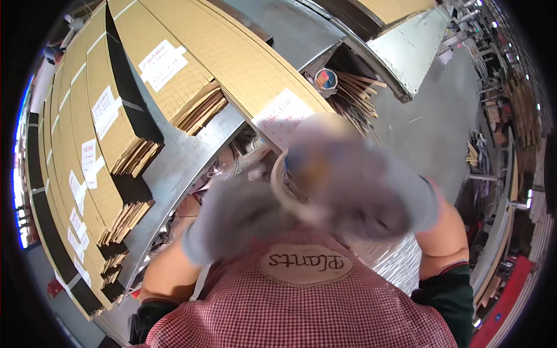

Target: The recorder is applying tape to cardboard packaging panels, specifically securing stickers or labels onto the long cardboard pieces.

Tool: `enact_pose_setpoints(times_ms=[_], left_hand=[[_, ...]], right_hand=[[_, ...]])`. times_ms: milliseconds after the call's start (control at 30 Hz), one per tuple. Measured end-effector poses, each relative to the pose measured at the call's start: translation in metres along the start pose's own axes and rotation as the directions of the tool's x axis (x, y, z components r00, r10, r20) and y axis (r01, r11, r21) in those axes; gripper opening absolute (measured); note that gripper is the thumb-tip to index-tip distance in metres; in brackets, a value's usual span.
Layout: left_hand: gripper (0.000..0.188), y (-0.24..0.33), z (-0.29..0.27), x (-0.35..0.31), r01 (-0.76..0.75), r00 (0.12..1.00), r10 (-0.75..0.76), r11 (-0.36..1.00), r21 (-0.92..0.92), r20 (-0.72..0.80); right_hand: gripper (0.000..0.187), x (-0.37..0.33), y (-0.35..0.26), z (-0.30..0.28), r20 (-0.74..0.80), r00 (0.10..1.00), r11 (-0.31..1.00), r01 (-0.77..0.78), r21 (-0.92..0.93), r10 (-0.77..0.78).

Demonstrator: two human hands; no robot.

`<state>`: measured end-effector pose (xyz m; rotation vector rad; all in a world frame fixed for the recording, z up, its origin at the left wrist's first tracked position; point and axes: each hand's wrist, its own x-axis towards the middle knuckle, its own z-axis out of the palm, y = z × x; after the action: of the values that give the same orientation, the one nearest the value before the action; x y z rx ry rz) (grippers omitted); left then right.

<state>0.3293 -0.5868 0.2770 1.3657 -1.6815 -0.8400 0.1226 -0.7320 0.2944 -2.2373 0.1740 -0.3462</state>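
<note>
My two hands wear grey gloves and are raised close in front of my checked red apron, smeared by motion. My right hand (377,185) curls around a round, pale-rimmed roll (281,187) with blue and yellowish patches in its middle. Blur hides its exact kind. My left hand (235,214) is beside the roll's lower left rim; its fingers are too blurred to read. Beyond the roll lies a long cardboard bundle (232,64) with a white label (284,113), its near end partly covered by the right glove.
Strapped stacks of flat cardboard (75,110) fill the left side on a grey metal table (183,153). Thin strips (354,87) and a small round container (325,79) lie past the hands. Another metal-topped table (406,55) stands farther off. Shelving (493,197) runs along the right.
</note>
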Motion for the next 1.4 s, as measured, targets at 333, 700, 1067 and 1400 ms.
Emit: enact_pose_setpoints(times_ms=[333, 700, 1067, 1400], left_hand=[[0.036, -0.231, 0.095, -0.007, 0.226, 0.962, -0.272, 0.702, -0.675, 0.038], [0.028, -0.257, 0.125, -0.009, 0.173, 0.969, -0.242, 0.795, -0.582, -0.043], [0.034, -0.085, 0.006, 0.112, -0.379, 0.923, 0.375, 0.925, -0.039, -0.084], [0.047, -0.096, 0.011, 0.103, -0.351, 0.935, 0.343, 0.871, 0.343, 0.084]], right_hand=[[0.042, 0.042, 0.216, 0.016, 0.188, 0.970, 0.957, -0.194, 0.215, 0.154], [0.081, 0.047, 0.039, 0.069, -0.058, 0.972, 0.621, -0.192, -0.760, 0.229], [0.017, 0.024, 0.071, 0.055, -0.478, 0.878, 0.930, -0.191, -0.315, 0.019], [0.018, 0.063, 0.031, -0.071, 0.192, 0.937, 0.642, -0.042, -0.765, 0.291]])
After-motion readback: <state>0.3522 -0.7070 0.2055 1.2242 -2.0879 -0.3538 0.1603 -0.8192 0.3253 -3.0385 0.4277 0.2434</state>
